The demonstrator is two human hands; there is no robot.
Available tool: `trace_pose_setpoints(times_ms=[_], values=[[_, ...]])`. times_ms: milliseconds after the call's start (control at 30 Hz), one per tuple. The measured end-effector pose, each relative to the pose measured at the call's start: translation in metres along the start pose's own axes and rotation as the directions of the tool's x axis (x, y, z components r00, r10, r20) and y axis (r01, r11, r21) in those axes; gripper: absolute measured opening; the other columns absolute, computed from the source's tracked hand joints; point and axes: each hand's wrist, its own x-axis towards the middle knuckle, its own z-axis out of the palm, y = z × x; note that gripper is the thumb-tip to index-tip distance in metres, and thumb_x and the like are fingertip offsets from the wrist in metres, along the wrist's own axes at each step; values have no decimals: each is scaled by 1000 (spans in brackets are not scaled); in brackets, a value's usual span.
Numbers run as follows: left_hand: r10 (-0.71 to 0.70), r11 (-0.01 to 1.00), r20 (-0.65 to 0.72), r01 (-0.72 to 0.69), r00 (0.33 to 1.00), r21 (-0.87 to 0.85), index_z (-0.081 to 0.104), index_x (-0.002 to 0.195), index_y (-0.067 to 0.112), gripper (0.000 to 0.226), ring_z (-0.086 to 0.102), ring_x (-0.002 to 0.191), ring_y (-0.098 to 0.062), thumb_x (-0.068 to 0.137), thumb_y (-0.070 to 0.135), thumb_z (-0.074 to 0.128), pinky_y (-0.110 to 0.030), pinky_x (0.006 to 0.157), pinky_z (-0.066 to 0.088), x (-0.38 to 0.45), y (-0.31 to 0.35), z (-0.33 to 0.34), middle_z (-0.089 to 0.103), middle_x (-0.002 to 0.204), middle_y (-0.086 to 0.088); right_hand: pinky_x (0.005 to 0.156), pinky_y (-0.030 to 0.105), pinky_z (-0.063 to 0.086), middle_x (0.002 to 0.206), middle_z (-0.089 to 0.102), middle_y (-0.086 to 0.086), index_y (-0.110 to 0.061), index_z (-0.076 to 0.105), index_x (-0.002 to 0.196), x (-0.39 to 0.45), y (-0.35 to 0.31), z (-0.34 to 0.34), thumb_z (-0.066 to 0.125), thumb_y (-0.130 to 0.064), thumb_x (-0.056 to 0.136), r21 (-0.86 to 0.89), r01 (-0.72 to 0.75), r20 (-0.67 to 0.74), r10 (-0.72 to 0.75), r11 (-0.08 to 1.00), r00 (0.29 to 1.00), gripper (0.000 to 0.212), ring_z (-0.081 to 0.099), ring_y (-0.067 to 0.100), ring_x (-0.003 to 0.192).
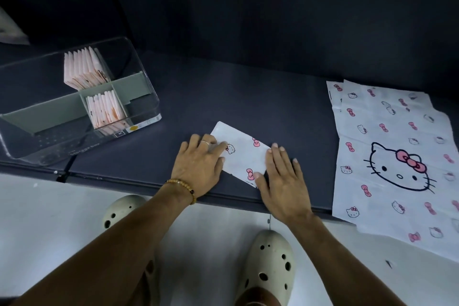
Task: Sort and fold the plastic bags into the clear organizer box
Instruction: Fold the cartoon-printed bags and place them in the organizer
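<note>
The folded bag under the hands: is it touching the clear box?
Apart. The head view shows bare dark table between the folded bag and the clear box.

A dark padded bench (248, 97) carries a clear organizer box (139, 87) at its left end, a folded white patterned bag (244, 156) near the middle of its front edge, and a stack of flat cat-print bags (387, 146) at its right end. The stack overhangs the front edge
</note>
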Motion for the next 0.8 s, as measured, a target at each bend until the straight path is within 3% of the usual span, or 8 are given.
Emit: trace_pose_setpoints(times_ms=[67, 133, 200, 267, 367, 533, 700, 800], values=[[32, 999, -20, -32, 999, 40, 54, 125, 23, 37, 39, 124, -26, 92, 35, 43, -43, 99, 32, 3, 4, -4, 51, 127, -1, 117, 44, 13, 157, 24, 12, -4, 31, 148, 1, -1, 0, 37, -44, 99, -25, -1, -7, 1, 1000, 1000, 63, 21, 26, 146], [167, 985, -37, -164, 985, 61, 53, 127, 17, 38, 29, 139, -26, 94, 32, 41, -46, 113, 20, 11, 15, -3, 49, 137, -1, 116, 45, 14, 157, 25, 13, -3, 32, 148, 2, -2, -1, 30, -49, 99, -35, -5, -2, 5, 999, 1000, 67, 22, 27, 146], [358, 934, 18, -358, 934, -8, 37, 143, 16, 46, 15, 145, -20, 99, 28, 35, -37, 118, 7, 23, 33, 3, 34, 151, 1, 118, 45, 12, 158, 21, 12, -4, 27, 150, 2, 0, 0, 19, -55, 97, -50, -2, 23, 3, 999, 1000, 73, 18, 25, 147], [448, 893, 108, -438, 887, -106, 19, 150, 16, 50, 5, 146, -14, 102, 24, 29, -27, 117, -2, 34, 45, 11, 17, 158, 2, 119, 43, 8, 159, 16, 11, -5, 21, 151, 3, 1, 1, 16, -57, 96, -41, 2, 33, -1, 999, 999, 76, 13, 23, 148], [462, 886, 136, -452, 876, -102, 7, 151, 18, 52, -3, 146, -9, 102, 27, 22, -24, 116, -7, 41, 39, 24, 3, 159, 4, 119, 43, 8, 159, 17, 11, -4, 22, 151, 4, 1, 2, 18, -56, 96, -35, 1, 30, 0, 999, 1000, 75, 14, 23, 148], [468, 884, 140, -463, 873, -71, 2, 151, 18, 57, -5, 145, -8, 99, 37, 14, -29, 119, -2, 47, 6, 27, -1, 159, 4, 118, 43, 9, 159, 19, 12, -4, 25, 150, 3, 0, 0, 20, -57, 96, -57, 1, 46, 2, 998, 999, 75, 15, 24, 147], [285, 958, 167, -285, 944, -26, -4, 151, 23, 59, -10, 144, -5, 98, 45, 8, -28, 117, -6, 44, -43, 22, -4, 159, 7, 118, 40, -3, 162, 4, 6, -8, 10, 153, 5, 0, 0, 19, -58, 97, -55, 0, 99, 5, 998, 995, 75, 0, 20, 149], [185, 983, 185, -185, 965, -16, 5, 152, 23, 59, -2, 146, -11, 99, 45, 19, -33, 118, 0, 40, -43, 16, 0, 160, 4, 118, 40, -4, 162, 3, 6, -8, 10, 153, 3, -3, -4, 19, -57, 98, -35, -4, 123, 8, 999, 992, 74, -2, 20, 149]])
